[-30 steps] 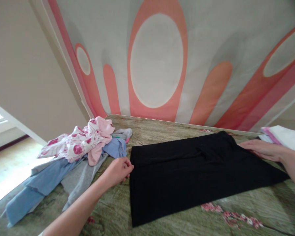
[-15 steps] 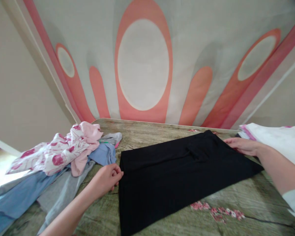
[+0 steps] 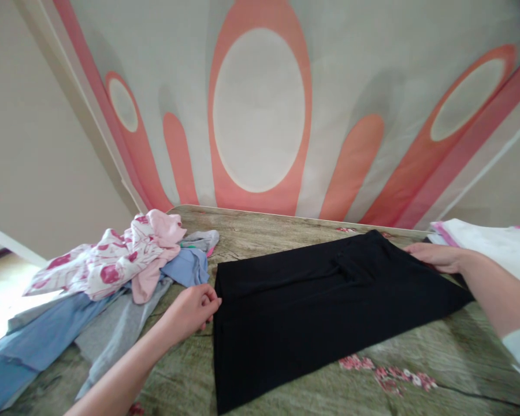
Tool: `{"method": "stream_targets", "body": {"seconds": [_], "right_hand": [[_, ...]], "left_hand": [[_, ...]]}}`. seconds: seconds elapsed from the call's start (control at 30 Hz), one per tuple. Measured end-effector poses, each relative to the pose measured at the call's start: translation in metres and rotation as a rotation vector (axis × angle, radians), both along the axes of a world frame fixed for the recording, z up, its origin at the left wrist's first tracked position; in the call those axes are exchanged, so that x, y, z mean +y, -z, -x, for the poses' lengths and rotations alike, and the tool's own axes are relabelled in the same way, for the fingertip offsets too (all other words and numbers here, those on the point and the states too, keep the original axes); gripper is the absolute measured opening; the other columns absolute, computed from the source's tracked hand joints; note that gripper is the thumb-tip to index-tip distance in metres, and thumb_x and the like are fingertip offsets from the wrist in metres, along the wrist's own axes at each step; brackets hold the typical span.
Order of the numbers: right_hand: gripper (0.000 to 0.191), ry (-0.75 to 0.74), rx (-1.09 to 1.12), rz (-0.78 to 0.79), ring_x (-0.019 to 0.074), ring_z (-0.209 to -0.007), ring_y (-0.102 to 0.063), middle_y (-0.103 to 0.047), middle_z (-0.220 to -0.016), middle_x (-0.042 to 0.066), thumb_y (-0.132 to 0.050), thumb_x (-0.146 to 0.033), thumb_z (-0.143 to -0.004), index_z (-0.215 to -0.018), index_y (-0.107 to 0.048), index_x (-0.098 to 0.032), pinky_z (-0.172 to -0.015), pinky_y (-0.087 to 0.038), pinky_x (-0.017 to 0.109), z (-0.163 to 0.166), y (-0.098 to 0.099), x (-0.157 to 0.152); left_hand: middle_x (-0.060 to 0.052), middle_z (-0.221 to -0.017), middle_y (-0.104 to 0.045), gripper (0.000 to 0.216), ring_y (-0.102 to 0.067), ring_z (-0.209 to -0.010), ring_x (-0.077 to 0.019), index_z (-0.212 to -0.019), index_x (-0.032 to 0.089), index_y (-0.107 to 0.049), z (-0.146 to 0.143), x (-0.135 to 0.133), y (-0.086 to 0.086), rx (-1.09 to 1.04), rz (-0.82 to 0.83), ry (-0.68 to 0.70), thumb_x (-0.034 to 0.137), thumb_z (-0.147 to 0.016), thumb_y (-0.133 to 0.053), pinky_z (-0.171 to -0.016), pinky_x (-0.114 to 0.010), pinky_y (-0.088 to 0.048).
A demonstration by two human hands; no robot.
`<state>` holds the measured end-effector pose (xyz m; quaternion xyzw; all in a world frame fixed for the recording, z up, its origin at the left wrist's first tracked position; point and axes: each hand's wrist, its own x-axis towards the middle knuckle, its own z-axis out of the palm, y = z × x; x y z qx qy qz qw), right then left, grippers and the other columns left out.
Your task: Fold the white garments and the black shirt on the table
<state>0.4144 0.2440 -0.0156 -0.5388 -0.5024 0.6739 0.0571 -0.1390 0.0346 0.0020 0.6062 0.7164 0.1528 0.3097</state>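
Observation:
A black garment (image 3: 312,312) lies spread on the table, partly folded, with a small wrinkled bunch of cloth near its upper right; its exact kind does not show. At its left edge, my left hand (image 3: 196,307) pinches the fabric between thumb and curled fingers. My right hand (image 3: 435,257) is at the slanted right edge, its fingertips gripping the cloth there and partly hidden by it. The garment's far right corner points out below my right wrist.
Left of the garment is a loose heap of clothes, with a pink and white printed piece (image 3: 112,263) over blue and grey ones. A white folded stack (image 3: 494,248) sits at the right. The wood-patterned table (image 3: 260,222) ends at a patterned backdrop (image 3: 329,86).
The view has shifted slightly, so everything appears a little further right. Both hands stay at the same edges of the black garment, which lies nearly unchanged.

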Motion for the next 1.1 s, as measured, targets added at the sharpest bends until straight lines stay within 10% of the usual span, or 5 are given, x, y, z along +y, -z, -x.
{"method": "stream_targets", "body": {"seconds": [0.63,1.1], "right_hand": [[0.018,0.118,0.126,-0.071,0.0262,-0.092,-0.065,-0.072,-0.092,0.005,-0.069,-0.031,-0.069,-0.085,-0.071,-0.022,-0.088,-0.048,0.033,-0.003,0.005,-0.001],[0.029,-0.100,-0.106,-0.155,0.0269,-0.072,-0.066,-0.072,-0.074,0.009,-0.071,-0.023,-0.059,-0.085,-0.070,-0.011,-0.070,-0.052,0.032,0.005,-0.006,-0.002]], "left_hand": [[0.000,-0.054,-0.061,0.035,-0.058,-0.044,-0.0155,-0.072,0.018,-0.052,0.000,-0.004,-0.003,0.088,0.062,0.024,0.052,-0.078,-0.044,-0.041,-0.020,-0.035],[0.001,-0.050,-0.058,0.039,-0.055,-0.041,-0.0144,-0.066,0.019,-0.045,0.004,-0.002,0.002,0.049,0.053,0.046,0.056,-0.078,-0.042,-0.039,-0.020,-0.035]]}}
